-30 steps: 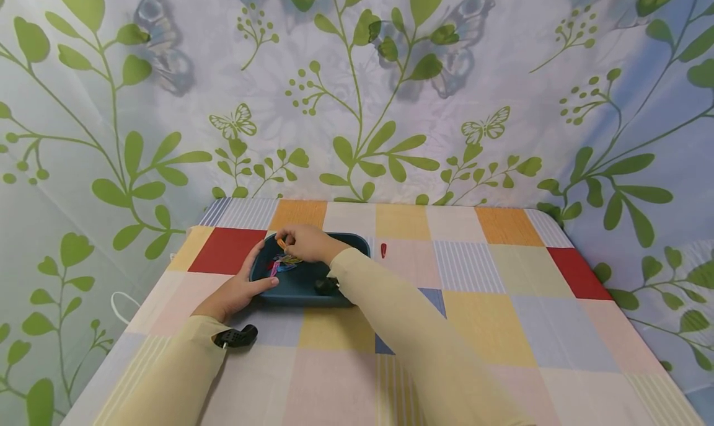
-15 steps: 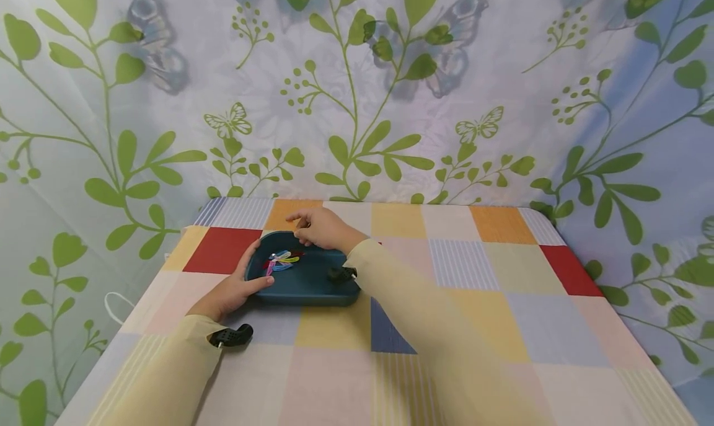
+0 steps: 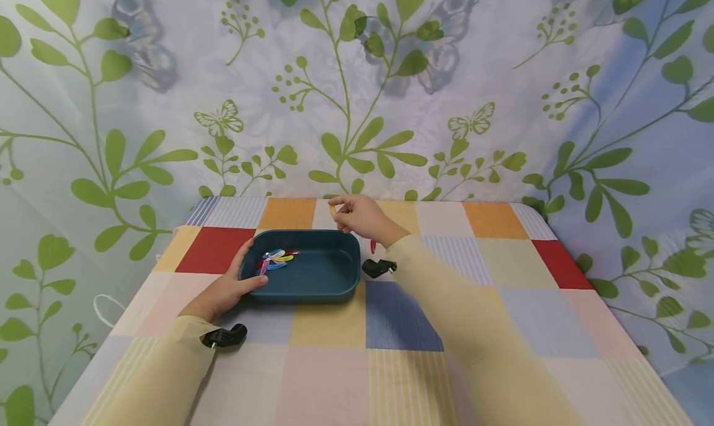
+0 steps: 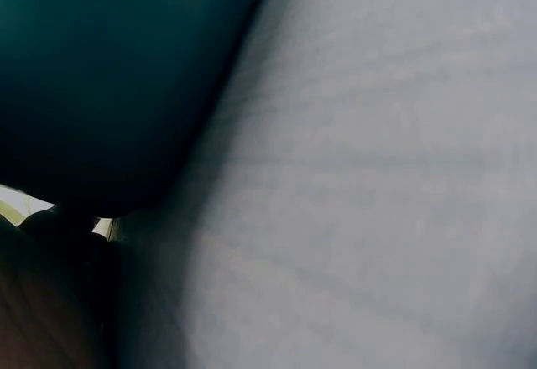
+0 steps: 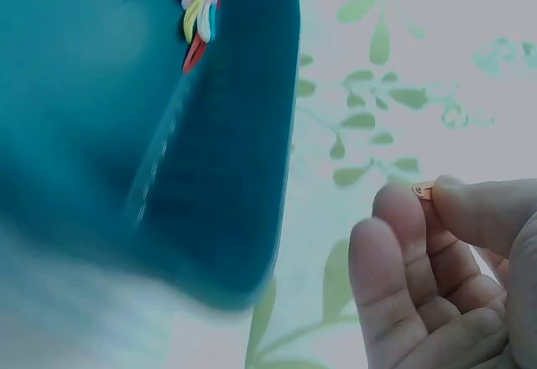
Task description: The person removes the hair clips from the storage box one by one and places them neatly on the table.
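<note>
1. Orange and small, a slim hair clip (image 5: 424, 190) sits pinched between thumb and forefinger of your right hand (image 3: 365, 218), beyond the far rim of the tray.
2. Your left hand (image 3: 223, 292) grips the left end of that dark teal, round-cornered rectangular tray (image 3: 318, 277), thumb over its rim.
3. Inside, toward the left end, you have a loose heap of multicoloured slim clips (image 3: 274, 261).
4. Just right of the tray, a slim red clip (image 3: 373, 246) lies on your patchwork-patterned cloth (image 3: 329, 376).
</note>
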A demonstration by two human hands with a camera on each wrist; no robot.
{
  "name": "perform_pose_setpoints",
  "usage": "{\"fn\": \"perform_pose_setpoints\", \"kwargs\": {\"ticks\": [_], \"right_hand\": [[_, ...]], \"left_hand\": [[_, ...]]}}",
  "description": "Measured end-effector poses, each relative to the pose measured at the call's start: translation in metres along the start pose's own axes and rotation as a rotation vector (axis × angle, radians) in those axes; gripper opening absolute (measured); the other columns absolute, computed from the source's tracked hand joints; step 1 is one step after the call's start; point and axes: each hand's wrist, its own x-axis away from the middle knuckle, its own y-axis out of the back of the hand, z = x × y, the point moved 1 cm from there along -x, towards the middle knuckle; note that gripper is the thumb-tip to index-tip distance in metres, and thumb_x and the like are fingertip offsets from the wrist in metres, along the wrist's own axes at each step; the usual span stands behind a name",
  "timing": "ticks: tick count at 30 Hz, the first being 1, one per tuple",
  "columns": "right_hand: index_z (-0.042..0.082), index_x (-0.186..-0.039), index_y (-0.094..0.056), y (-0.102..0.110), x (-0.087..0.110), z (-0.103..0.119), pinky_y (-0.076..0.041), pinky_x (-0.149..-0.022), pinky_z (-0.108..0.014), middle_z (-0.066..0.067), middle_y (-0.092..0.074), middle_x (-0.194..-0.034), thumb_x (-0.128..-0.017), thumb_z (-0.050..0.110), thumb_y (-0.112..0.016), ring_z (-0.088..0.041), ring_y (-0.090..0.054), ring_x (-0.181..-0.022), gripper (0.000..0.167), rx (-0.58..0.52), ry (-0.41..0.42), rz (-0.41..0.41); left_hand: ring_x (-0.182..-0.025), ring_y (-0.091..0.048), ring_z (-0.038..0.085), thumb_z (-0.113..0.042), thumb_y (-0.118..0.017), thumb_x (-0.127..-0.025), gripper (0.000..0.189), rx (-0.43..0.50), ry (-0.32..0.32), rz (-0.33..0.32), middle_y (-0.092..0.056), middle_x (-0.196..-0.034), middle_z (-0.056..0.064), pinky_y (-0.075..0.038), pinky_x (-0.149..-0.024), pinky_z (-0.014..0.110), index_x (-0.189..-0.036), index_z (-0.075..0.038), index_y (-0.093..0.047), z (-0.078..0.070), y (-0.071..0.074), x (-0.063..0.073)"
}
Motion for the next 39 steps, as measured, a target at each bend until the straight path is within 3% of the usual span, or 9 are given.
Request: {"fn": "perform_pose_setpoints", "kwargs": {"ticks": [5, 11, 17, 22, 29, 34, 39], "right_hand": [[0.017, -0.142, -0.065, 0.018, 0.008, -0.025, -0.064, -0.088, -0.050, -0.008, -0.078, -0.102, -0.103, 0.015, -0.062, -0.033, -0.075, -0.095, 0.039, 0.013, -0.043, -0.050], [0.009, -0.141, -0.062, 0.030, 0.020, -0.050, -0.060, -0.092, -0.059, -0.018, -0.076, -0.105, -0.101, 0.009, -0.057, -0.036, -0.074, -0.091, 0.040, -0.034, -0.101, -0.088], [0.002, -0.143, -0.060, 0.035, 0.029, -0.069, -0.064, -0.087, -0.050, -0.017, -0.076, -0.100, -0.099, 0.006, -0.057, -0.028, -0.075, -0.083, 0.044, -0.013, -0.172, -0.100], [-0.004, -0.142, -0.060, 0.036, 0.033, -0.082, -0.065, -0.075, -0.036, -0.014, -0.076, -0.092, -0.096, 0.003, -0.058, -0.020, -0.070, -0.075, 0.046, -0.001, -0.207, -0.090], [-0.003, -0.136, -0.065, 0.034, 0.036, -0.097, -0.050, -0.056, -0.024, -0.003, -0.068, -0.074, -0.086, 0.001, -0.060, -0.013, -0.057, -0.063, 0.050, 0.067, -0.245, -0.092], [0.001, -0.131, -0.070, 0.033, 0.035, -0.105, -0.048, -0.055, -0.023, -0.004, -0.073, -0.079, -0.087, 0.004, -0.065, -0.012, -0.059, -0.064, 0.045, 0.132, -0.269, -0.104], [0.002, -0.128, -0.072, 0.030, 0.036, -0.111, -0.051, -0.064, -0.022, -0.007, -0.077, -0.093, -0.087, 0.008, -0.070, -0.013, -0.065, -0.075, 0.041, 0.141, -0.280, -0.100]], "left_hand": [[-0.155, -0.006, 0.054, -0.049, -0.069, -0.097, 0.112, 0.012, -0.012, 0.004, 0.005, -0.174, 0.024, -0.030, -0.117, 0.079, -0.163, -0.048, 0.020, 0.001, 0.001, 0.001], [-0.156, -0.004, 0.054, -0.048, -0.069, -0.097, 0.110, 0.025, -0.008, 0.009, 0.007, -0.175, 0.022, -0.024, -0.118, 0.080, -0.163, -0.049, 0.019, -0.001, 0.001, 0.002], [-0.157, -0.002, 0.053, -0.045, -0.069, -0.097, 0.110, 0.045, -0.026, 0.017, 0.009, -0.175, 0.021, -0.023, -0.119, 0.081, -0.164, -0.047, 0.019, -0.001, 0.001, 0.002], [-0.157, -0.002, 0.053, -0.045, -0.068, -0.097, 0.110, 0.044, -0.022, 0.019, 0.009, -0.175, 0.021, -0.023, -0.118, 0.081, -0.164, -0.047, 0.019, 0.000, 0.001, 0.002], [-0.157, -0.002, 0.053, -0.046, -0.069, -0.097, 0.110, 0.037, -0.015, 0.020, 0.010, -0.175, 0.020, -0.021, -0.118, 0.082, -0.163, -0.049, 0.019, 0.000, 0.000, 0.002], [-0.157, -0.001, 0.054, -0.047, -0.069, -0.097, 0.111, 0.033, -0.013, 0.019, 0.010, -0.175, 0.020, -0.020, -0.118, 0.082, -0.162, -0.050, 0.020, -0.001, 0.000, 0.001], [-0.156, -0.003, 0.054, -0.048, -0.069, -0.096, 0.112, 0.017, -0.007, 0.017, 0.009, -0.175, 0.021, -0.023, -0.118, 0.081, -0.163, -0.049, 0.021, -0.003, 0.000, 0.000]]}}
